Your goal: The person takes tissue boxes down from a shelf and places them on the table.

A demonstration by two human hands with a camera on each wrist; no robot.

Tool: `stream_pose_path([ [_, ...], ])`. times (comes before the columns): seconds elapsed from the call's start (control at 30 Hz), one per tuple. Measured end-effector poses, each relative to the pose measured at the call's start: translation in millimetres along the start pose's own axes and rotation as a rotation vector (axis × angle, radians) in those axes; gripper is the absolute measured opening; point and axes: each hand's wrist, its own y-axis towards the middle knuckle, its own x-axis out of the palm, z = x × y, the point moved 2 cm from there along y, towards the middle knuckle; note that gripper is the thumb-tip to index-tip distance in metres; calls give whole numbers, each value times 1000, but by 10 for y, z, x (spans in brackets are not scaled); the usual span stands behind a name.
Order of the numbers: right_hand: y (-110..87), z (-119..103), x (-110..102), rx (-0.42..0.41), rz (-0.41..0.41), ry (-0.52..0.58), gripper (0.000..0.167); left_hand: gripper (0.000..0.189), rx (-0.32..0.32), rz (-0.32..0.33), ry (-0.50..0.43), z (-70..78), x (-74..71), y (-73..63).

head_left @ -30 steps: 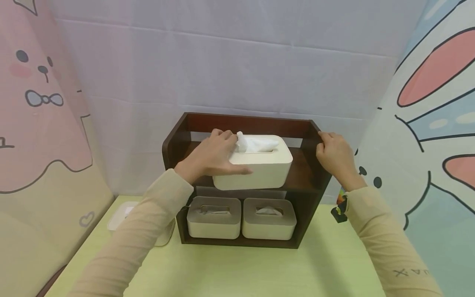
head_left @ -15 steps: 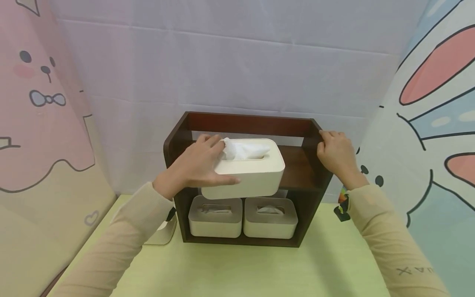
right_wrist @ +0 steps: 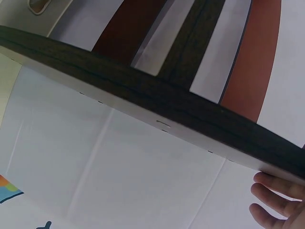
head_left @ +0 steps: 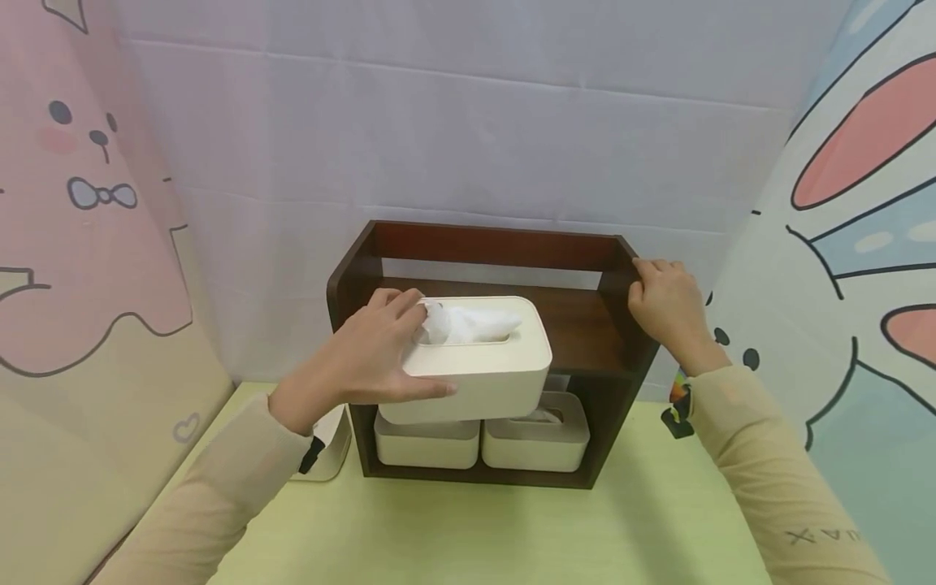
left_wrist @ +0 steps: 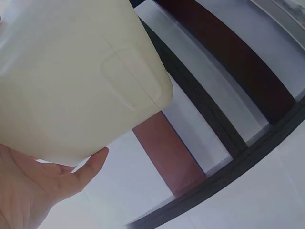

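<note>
Here's the pale green bench (head_left: 453, 532) below, and standing on it the dark brown wooden open-fronted shelf (head_left: 588, 337)! Up in the air in front hangs the cream rectangular tissue box with rounded corners (head_left: 475, 396), hiding part of the middle board. In the lower compartment sit two similar ones, a cream box at seven o'clock (head_left: 427, 448), its slot hidden, and a cream box at five o'clock (head_left: 537, 451), tissue in its slot. Another, partly hidden, stands on the bench at the shelf's eight o'clock. To the left grip (head_left: 376, 351): spread wide, grasping the held box by its end, thumb along the front wall; the box lies at its three o'clock. The right grip (head_left: 669, 307) clasps the shelf's right side, the box well off towards nine. And white tissue (head_left: 468, 325) pokes from the held box's slot!
</note>
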Motion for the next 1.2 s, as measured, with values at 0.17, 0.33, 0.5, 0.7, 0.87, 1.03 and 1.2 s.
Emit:
stream_pose_path([
  [0.17,-4,-2,1,2,-3,5,38,76,-2,19,-4,4,-15,-159],
  [0.33,-2,-15,4,-1,3,6,38,79,-4,42,-3,-18,-20,-330],
  [0.5,-6,-20,-1,3,-2,7,38,74,30,89,-6,-30,-11,-463],
  [0.7,-9,-20,-5,9,0,15,38,71,37,113,-10,-69,57,-594],
  [0.87,-11,-14,13,5,-1,17,38,72,36,134,-22,-114,221,-726],
  [1.03,-5,-7,15,6,-3,13,39,67,1,134,-47,-149,448,-904],
  [1.2,0,0,15,3,2,17,39,64,-20,133,-43,-193,685,-1096],
])
